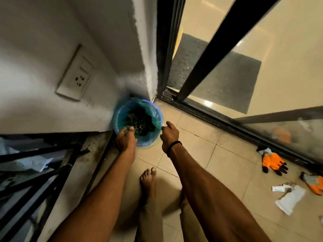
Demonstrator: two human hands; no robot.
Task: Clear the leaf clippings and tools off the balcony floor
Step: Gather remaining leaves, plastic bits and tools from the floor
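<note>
Leaf clippings (139, 122): a dark heap inside the bin, centre of the frame.
Bin (120, 110): round and blue with a blue-green plastic liner (153, 116), standing on the tiled floor in the wall corner beside the door track.
Left hand (126, 138): at the bin's near rim, fingers spread and relaxed over the edge above the clippings, grasping nothing.
Right hand (169, 135): just beside the bin's right edge, fingers curled downward; blur hides whether it pinches the liner, so I cannot tell its grip. A black wristband (173, 147) circles the wrist.
Orange gloves (272, 162): 2 on the floor at the right edge, well apart from the bin, the second (314, 185) lower and partly cut off.
Paper scraps (290, 198): white, lower right, near the gloves.
Bare foot (148, 180): on the tiles, lower centre.
Wall socket (75, 75): on the white wall, left of centre.
Glass door (279, 58): upper right, a dark mat (218, 72) behind it.
Railing (43, 172): black bars, lower left.
</note>
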